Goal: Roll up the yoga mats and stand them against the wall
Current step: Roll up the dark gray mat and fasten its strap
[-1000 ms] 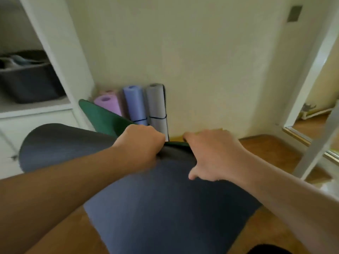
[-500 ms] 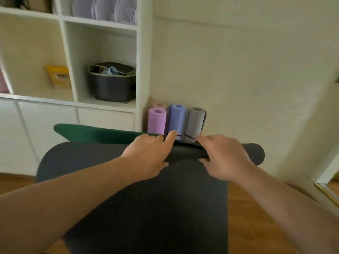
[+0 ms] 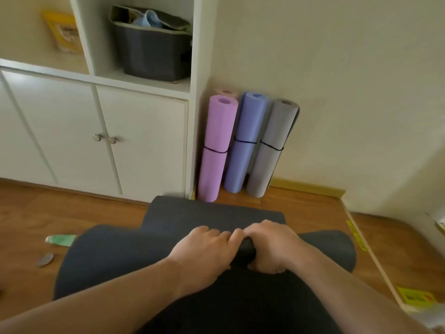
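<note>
- The dark mat (image 3: 115,259) is lying lower now than half a second ago, down on the wood floor (image 3: 72,213), and the green mat is gone from behind it.
- The left hand (image 3: 202,251) and right hand (image 3: 272,247) are curling round its rolled edge (side by side, in the middle).
- Pink (image 3: 216,150), blue (image 3: 245,141) and grey (image 3: 272,148) rolled mats are standing against the wall (image 3: 337,92).
</note>
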`<move>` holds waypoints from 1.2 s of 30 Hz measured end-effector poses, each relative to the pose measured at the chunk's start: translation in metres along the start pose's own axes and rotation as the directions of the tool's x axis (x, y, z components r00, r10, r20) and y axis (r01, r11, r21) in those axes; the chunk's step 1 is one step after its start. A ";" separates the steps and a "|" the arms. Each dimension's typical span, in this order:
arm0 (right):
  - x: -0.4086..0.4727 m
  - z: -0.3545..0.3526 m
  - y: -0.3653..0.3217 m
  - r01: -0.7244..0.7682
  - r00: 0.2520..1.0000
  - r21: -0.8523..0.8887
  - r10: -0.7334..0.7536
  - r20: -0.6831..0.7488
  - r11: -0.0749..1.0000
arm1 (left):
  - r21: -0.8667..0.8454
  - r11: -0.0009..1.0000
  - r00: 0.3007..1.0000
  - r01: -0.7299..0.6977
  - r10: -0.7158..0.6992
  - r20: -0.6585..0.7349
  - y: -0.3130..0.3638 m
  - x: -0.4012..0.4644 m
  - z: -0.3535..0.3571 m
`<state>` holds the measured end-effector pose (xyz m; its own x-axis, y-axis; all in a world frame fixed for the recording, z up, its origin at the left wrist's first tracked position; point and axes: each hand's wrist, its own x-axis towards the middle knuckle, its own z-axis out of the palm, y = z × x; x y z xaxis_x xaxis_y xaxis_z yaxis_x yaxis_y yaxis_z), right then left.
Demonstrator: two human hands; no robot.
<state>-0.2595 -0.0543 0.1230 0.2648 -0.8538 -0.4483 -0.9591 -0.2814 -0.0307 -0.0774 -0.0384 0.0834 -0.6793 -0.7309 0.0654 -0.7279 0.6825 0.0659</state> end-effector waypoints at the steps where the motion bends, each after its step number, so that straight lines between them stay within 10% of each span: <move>1: 0.006 0.004 0.001 0.010 1.000 -0.012 -0.010 -0.019 1.000 | -0.051 0.998 0.998 0.037 -0.034 0.052 -0.004 0.003 -0.001; 7: 0.011 0.030 0.004 0.218 0.933 -0.154 -0.252 -0.257 0.964 | -0.457 0.641 0.713 0.616 -0.208 0.669 -0.075 0.004 -0.017; 15: 0.009 0.036 0.024 0.331 0.792 -0.219 -0.396 -0.464 0.918 | -0.483 0.264 0.543 0.835 -0.250 0.802 -0.109 -0.021 0.021; 19: 0.010 0.042 0.025 0.279 0.848 -0.208 -0.342 -0.405 0.938 | -0.484 0.371 0.596 0.792 -0.300 0.745 -0.100 -0.025 -0.006; 23: -0.004 0.037 0.035 0.227 0.960 0.141 -0.197 -0.199 0.964 | -0.402 0.655 0.769 0.640 -0.546 0.334 -0.077 -0.013 -0.044; 27: -0.014 0.017 0.051 0.118 0.922 0.241 -0.016 -0.388 0.963 | -0.099 0.917 0.921 0.387 -0.380 0.080 -0.030 -0.007 -0.058; 32: -0.016 0.007 0.065 0.129 0.891 0.145 -0.051 -0.452 0.981 | 0.103 0.992 0.985 0.072 -0.054 -0.164 -0.017 -0.010 -0.060; 36: -0.024 0.003 0.043 -0.014 0.862 0.001 0.012 -0.507 1.000 | 0.291 0.944 0.988 0.155 -0.141 -0.070 -0.025 -0.019 -0.053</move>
<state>-0.3075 -0.0445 0.1304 0.2673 -0.9613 0.0668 -0.9627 -0.2694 -0.0254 -0.0414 -0.0415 0.1328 -0.5621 -0.8176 0.1249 -0.8195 0.5302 -0.2178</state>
